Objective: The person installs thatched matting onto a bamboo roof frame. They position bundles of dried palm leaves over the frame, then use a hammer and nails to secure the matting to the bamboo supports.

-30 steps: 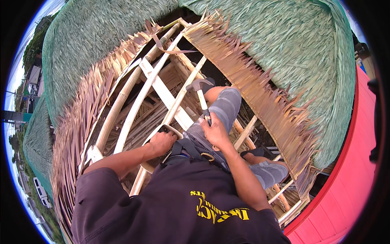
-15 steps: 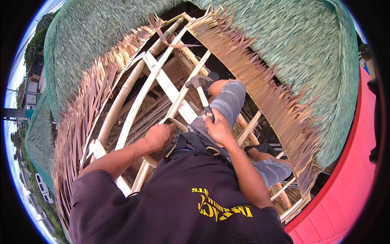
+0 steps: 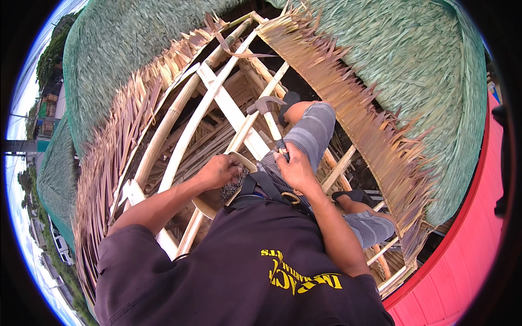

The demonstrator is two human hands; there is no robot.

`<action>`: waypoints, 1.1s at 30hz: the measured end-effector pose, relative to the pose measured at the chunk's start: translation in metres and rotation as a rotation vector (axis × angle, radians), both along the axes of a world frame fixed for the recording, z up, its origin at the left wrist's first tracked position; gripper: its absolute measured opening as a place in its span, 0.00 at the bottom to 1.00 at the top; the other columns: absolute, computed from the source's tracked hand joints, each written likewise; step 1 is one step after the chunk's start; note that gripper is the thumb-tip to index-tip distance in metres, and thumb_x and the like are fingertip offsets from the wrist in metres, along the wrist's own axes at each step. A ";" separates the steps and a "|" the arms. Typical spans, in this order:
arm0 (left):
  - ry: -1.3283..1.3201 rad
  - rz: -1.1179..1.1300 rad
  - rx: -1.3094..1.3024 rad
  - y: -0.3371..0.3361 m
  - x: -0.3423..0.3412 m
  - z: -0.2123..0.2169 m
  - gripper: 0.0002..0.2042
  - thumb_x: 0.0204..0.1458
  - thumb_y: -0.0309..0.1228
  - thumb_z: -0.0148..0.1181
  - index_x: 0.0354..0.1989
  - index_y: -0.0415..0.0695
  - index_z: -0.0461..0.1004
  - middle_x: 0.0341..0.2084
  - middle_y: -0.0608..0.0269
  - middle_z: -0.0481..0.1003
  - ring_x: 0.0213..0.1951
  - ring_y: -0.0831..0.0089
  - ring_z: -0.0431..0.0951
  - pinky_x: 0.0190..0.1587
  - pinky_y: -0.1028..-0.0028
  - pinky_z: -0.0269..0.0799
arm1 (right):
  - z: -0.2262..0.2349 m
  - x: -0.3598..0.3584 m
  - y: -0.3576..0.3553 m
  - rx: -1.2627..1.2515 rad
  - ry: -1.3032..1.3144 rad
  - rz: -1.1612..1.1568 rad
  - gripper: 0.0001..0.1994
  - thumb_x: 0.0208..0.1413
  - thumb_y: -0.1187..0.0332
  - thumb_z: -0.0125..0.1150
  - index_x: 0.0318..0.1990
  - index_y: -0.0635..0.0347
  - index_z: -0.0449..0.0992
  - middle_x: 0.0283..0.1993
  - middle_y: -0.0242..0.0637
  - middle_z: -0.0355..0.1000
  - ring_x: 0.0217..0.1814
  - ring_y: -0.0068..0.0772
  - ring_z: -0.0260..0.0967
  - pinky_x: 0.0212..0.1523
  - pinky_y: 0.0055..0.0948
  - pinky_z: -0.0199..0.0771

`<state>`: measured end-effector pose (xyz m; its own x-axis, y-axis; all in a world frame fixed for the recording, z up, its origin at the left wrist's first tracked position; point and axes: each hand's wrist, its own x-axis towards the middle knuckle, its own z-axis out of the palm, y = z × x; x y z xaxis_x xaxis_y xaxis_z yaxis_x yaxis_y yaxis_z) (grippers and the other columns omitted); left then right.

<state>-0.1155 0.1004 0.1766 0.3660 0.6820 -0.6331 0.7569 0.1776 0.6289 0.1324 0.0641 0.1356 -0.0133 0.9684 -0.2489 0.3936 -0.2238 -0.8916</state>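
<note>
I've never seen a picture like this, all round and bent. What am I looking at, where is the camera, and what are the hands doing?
There is no machine here, only a person at work. The camera sits on the person's head and looks down, so you see their dark shirt, both forearms and their knees in grey shorts. Its very wide lens bends straight edges into curves near the rim.

The person is perched on an open roof frame of pale poles and flat slats, with green thatch laid on both sides and drier brown leaf edges along the gap.

The right hand grips the wooden handle of a hammer, whose metal head points away from the body. The left hand reaches into a pouch at the waist that seems to hold small nails; what its fingers pinch cannot be made out.
</note>
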 end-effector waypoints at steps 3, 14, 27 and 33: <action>-0.255 0.230 -0.045 0.006 0.026 0.004 0.09 0.65 0.31 0.56 0.43 0.37 0.74 0.26 0.65 0.78 0.27 0.80 0.77 0.30 0.75 0.72 | 0.005 -0.002 -0.004 -0.067 0.196 -0.055 0.16 0.63 0.60 0.60 0.44 0.68 0.74 0.35 0.54 0.77 0.40 0.58 0.76 0.43 0.45 0.73; -0.837 0.334 -0.296 0.041 0.223 -0.059 0.09 0.66 0.28 0.56 0.51 0.41 0.71 0.32 0.70 0.75 0.27 0.84 0.71 0.31 0.80 0.70 | -0.034 0.093 0.000 0.094 0.357 -0.778 0.10 0.62 0.66 0.65 0.36 0.65 0.75 0.24 0.35 0.72 0.25 0.27 0.67 0.28 0.33 0.69; -0.193 -0.015 0.443 0.272 0.404 -0.400 0.06 0.58 0.26 0.60 0.41 0.40 0.79 0.31 0.49 0.81 0.36 0.54 0.84 0.40 0.61 0.77 | -0.266 0.265 0.081 -0.400 -0.112 -0.687 0.12 0.62 0.65 0.58 0.40 0.67 0.68 0.28 0.58 0.75 0.31 0.64 0.75 0.34 0.53 0.73; -0.106 -0.393 0.653 0.357 0.411 -0.520 0.07 0.57 0.32 0.61 0.41 0.46 0.80 0.38 0.54 0.80 0.44 0.51 0.79 0.47 0.58 0.74 | -0.351 0.262 0.143 -0.374 -0.164 -0.591 0.11 0.62 0.67 0.57 0.40 0.68 0.67 0.27 0.60 0.74 0.32 0.65 0.74 0.33 0.56 0.71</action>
